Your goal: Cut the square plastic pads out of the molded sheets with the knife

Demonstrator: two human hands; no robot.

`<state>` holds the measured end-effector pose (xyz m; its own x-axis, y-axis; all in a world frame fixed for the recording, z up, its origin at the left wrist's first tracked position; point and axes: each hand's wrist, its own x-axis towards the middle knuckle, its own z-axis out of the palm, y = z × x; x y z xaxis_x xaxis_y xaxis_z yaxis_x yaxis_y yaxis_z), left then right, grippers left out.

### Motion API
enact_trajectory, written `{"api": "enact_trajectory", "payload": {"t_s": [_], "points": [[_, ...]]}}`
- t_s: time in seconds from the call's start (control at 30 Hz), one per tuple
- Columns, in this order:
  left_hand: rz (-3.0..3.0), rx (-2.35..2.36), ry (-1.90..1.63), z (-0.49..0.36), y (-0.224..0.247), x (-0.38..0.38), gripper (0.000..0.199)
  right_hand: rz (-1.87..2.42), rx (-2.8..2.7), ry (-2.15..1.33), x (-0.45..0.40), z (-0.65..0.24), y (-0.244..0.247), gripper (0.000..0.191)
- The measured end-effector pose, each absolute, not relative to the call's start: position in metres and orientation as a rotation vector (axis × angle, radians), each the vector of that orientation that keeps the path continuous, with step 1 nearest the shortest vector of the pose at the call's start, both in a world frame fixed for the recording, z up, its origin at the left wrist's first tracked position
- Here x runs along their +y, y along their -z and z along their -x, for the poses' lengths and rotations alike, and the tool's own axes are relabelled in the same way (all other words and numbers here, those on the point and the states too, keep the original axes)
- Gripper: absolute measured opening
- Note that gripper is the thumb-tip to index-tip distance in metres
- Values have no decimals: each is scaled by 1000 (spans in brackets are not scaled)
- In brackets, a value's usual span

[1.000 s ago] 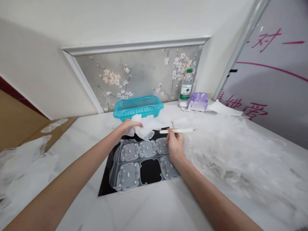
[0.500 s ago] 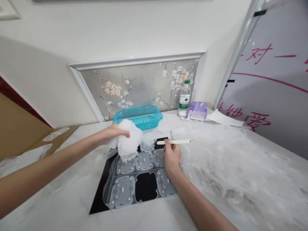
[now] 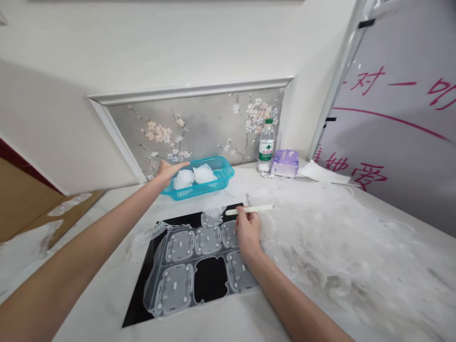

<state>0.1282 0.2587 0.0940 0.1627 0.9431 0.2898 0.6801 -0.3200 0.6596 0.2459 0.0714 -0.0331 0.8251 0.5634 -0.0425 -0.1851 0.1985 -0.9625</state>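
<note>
While the left hand (image 3: 166,173) is open, white clumps (image 3: 204,174) (two) lie beside it

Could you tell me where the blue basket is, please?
In the head view, the blue basket sits beyond the black mat, left of the bottle, the left hand at its rim.

Two white clumps (image 3: 204,174) sit in a blue basket (image 3: 203,191) beyond a translucent sheet (image 3: 180,245) and pale slim tool (image 3: 262,208).
</note>
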Motion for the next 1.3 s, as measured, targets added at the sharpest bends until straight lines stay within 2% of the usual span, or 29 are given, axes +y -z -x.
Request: {"api": "enact_trajectory", "payload": {"t_s": [0.03, 0.1, 0.2, 0.27, 0.4, 0.53, 0.67, 0.8, 1.0, 1.3], "points": [[-2132, 1520, -969, -126, -86, 250, 53, 1266, -351, -530, 71, -246, 33, 26], [-2311, 1367, -922, -121, -68, 227, 48, 1254, -341, -505, 69, -245, 32, 26], [-2563, 957, -553, -112, -37, 188, 37, 1239, -332, -453, 66, -245, 29, 28], [-2630, 773, -349, -111, -17, 173, 48, 1236, -343, -417, 64, -245, 28, 29], [-2682, 805, -268, -123, 9, 176, 68, 1243, -379, -362, 63, -245, 27, 30], [-2697, 978, -298, -140, 10, 189, 66, 1242, -388, -341, 64, -245, 27, 29], [-2704, 960, -231, -161, -2, 195, 42, 1233, -383, -327, 63, -249, 25, 29], [-2697, 932, -239, -199, -9, 208, 31, 1225, -378, -306, 64, -255, 23, 28], [-2698, 957, -279, -237, 4, 224, 33, 1222, -290, -259, 69, -265, 23, 27], [-2760, 915, -233, -225, 0, 204, 32, 1174, -182, -252, 70, -290, 20, 19]]}}
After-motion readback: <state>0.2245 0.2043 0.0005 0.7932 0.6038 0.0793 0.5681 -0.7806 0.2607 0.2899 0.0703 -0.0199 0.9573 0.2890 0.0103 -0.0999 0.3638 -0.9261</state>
